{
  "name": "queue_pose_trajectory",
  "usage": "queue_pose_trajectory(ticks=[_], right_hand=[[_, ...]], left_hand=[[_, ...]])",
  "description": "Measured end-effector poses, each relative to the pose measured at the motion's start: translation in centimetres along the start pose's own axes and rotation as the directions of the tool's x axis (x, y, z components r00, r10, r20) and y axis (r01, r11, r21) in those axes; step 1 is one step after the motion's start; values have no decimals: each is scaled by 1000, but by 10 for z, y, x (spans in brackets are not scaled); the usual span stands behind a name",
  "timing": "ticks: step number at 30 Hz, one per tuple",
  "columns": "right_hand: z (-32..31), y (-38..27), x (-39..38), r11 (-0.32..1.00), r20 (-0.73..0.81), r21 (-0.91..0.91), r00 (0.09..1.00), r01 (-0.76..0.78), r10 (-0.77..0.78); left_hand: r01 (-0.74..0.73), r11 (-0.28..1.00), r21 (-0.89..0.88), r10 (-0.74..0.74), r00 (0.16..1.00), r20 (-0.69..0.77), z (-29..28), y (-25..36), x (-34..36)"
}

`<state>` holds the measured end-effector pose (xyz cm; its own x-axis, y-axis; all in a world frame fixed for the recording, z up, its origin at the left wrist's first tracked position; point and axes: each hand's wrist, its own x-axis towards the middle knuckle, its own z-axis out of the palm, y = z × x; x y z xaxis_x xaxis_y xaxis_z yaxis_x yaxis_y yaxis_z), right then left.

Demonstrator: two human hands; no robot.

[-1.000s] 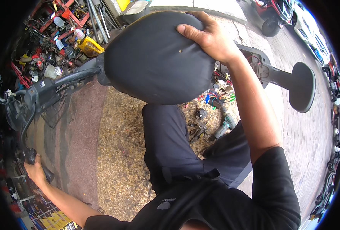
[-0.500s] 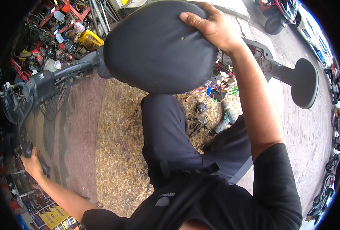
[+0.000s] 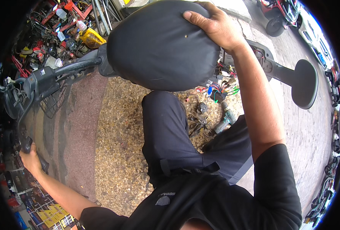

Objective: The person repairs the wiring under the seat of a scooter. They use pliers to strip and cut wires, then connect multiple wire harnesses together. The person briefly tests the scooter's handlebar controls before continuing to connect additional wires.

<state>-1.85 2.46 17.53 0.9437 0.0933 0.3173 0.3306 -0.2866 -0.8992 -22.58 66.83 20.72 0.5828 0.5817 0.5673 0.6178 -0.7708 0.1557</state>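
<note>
Clamping my left hand (image 3: 31, 160) round the handlebar grip (image 3: 44, 165) and right hand (image 3: 219, 28) on the seat (image 3: 158, 46), I probably risked toppling the scooter (image 3: 43, 85) by pulling unevenly.

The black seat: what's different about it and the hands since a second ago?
The black seat and left hand have shifted upward in the picture, perhaps from camera movement. Nothing was grasped or released: the right hand stays on the seat, the left on the handlebar grip.
</note>
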Motion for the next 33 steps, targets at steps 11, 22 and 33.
queue_pose_trajectory(ticks=[11, 22, 33], right_hand=[[0, -1, -1, 1000, 12, 26, 1000, 1, -1], [-1, -3, -2, 1000, 5, -26, 1000, 8, -8], [-1, -3, -2, 995, -15, -97, 1000, 10, -12]], left_hand=[[14, 1000, -17, -14, 1000, -9, 2, -1, 0], [15, 1000, 21, -14, 999, -30, 4, -3, 0], [24, 999, 31, -23, 1000, -21, 4, -4, 0]])
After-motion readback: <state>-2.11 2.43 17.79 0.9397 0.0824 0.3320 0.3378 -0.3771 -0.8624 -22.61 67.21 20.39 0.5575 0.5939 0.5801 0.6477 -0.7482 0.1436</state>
